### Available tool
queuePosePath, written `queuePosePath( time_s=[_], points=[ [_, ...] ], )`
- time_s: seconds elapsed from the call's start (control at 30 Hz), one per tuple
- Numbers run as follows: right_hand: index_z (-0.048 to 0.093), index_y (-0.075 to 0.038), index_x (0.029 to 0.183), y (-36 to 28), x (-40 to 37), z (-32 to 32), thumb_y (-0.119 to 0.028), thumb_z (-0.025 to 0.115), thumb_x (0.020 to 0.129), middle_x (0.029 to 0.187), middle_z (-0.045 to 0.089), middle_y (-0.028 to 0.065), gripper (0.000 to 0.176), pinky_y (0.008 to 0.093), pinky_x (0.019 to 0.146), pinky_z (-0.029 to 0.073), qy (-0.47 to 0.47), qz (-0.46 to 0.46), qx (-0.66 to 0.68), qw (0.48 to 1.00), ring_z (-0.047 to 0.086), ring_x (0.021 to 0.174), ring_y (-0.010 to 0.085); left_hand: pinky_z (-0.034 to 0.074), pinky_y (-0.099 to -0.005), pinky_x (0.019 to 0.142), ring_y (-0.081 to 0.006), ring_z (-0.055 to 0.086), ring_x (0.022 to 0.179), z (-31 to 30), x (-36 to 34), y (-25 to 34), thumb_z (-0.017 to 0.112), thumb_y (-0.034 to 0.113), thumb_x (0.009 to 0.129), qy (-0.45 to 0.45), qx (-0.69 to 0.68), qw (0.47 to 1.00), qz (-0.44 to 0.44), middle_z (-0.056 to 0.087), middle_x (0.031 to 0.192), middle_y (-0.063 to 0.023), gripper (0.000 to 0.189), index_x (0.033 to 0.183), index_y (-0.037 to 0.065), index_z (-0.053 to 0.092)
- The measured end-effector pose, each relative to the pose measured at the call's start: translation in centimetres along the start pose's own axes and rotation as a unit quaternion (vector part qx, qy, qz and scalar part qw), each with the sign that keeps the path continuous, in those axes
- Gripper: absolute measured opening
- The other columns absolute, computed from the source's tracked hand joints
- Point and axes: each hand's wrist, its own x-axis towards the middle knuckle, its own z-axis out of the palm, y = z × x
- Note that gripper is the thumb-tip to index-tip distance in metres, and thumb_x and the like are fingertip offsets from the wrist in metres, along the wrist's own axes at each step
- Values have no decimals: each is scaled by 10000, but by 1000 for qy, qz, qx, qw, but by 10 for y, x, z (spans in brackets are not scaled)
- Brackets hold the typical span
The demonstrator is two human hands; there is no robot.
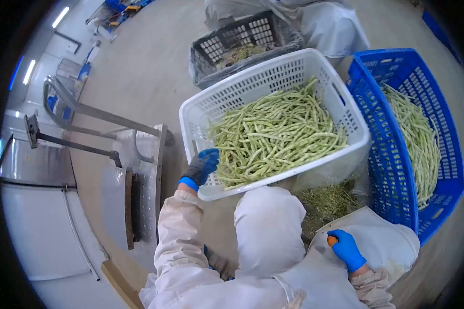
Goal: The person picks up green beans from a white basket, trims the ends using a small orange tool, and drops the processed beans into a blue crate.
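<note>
My left hand [201, 166], in a grey and blue glove, is at the left side of a white perforated crate [273, 181]. Its fingers stretch over the rim beside the green beans [278, 135], and nothing shows in them. The beans lie in a loose heap inside the crate. Over my right knee, my right hand [348, 249] wears a blue glove and is closed around a small tool with an orange end [332, 240]. The rest of that tool is hidden in the fist.
A blue crate [385, 154] with more green beans [415, 147] stands at the right. Behind the white crate is a black lined crate [203, 74] with plant scraps. Trimmings [329, 203] lie below the white crate. A metal cart [148, 190] with a tubular handle stands left.
</note>
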Motion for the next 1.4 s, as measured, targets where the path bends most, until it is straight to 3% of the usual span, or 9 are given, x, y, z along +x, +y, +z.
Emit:
queuePosePath(
  time_s=[0.1, 0.3, 0.47, 0.7, 0.9, 1.23, 1.3, 1.37, 1.4],
  points=[
    [639, -26, 1021, -2, 12, 1, -154, 590, 815, 1003, 636, 184, 248, 364, 784, 491, -26, 35, 9, 999, 623, 909, 308, 478, -332, 855, -231, 563, 1043, 26, 21, 19, 641, 76, 792, -30, -16, 970, -241, 597, 1125, -139, 296, 1082, 28, 612],
    [635, -7, 1015, 4, 22, 6, -135, 599, 824, 980, 643, 174, 233, 340, 785, 489, -66, 87, 56, 992, 631, 885, 274, 408, -347, 955, -282, 520, 1126, 55, 92, -23, 662, 395, 782, -249, 404, 879, -35, 509, 1268, -193, 697, 1321, 23, 422],
    [626, 6, 1029, -2, 25, 6, -12, 562, 811, 957, 653, 135, 228, 311, 798, 476, -76, 134, 95, 984, 618, 877, 214, 312, -368, 1045, -321, 370, 1284, 90, 128, -45, 684, 592, 664, -248, 454, 847, -125, 369, 1393, -210, 1019, 1380, -19, 294],
    [624, 0, 1032, -3, 27, 8, -81, 596, 842, 959, 649, 143, 209, 314, 783, 487, -79, 149, 143, 975, 624, 875, 201, 396, -363, 962, -294, 516, 1127, 99, 137, -61, 717, 482, 663, -282, 293, 894, -187, 522, 1253, -189, 830, 1282, -8, 460],
    [625, 3, 1030, -6, 29, 7, -86, 592, 847, 959, 649, 142, 206, 308, 785, 482, -82, 155, 155, 972, 618, 874, 194, 447, -368, 882, -285, 566, 1042, 117, 129, -30, 729, 406, 638, -322, 444, 815, -185, 588, 1168, -153, 685, 1218, 90, 547],
    [627, 0, 1019, -10, 29, 8, -91, 593, 844, 958, 652, 151, 200, 315, 788, 483, -76, 122, 147, 979, 622, 870, 203, 462, -385, 861, -298, 599, 981, 92, 120, -51, 755, 381, 555, -295, 357, 867, -186, 635, 1068, -163, 657, 1124, 79, 626],
    [629, -3, 1018, -15, 31, 6, -93, 593, 843, 954, 653, 151, 200, 314, 785, 483, -80, 122, 150, 978, 624, 869, 204, 482, -379, 786, -268, 612, 876, 75, 113, -51, 730, 385, 610, -189, 486, 850, -69, 652, 979, -137, 527, 1023, 65, 658],
    [630, -6, 1016, -19, 30, 7, -95, 593, 842, 950, 654, 151, 199, 314, 782, 484, -83, 119, 157, 977, 625, 868, 205, 472, -322, 738, -182, 588, 829, 56, 112, -9, 695, 332, 763, -320, 410, 832, -192, 644, 953, -98, 471, 1122, 52, 574],
    [632, -9, 1016, -20, 29, 7, -92, 592, 839, 943, 654, 151, 199, 315, 780, 484, -79, 113, 160, 977, 626, 866, 211, 457, -291, 674, -145, 569, 749, 29, 112, -45, 650, 328, 825, -310, 100, 933, -153, 634, 894, -40, 340, 1056, 88, 585]
  ],
)
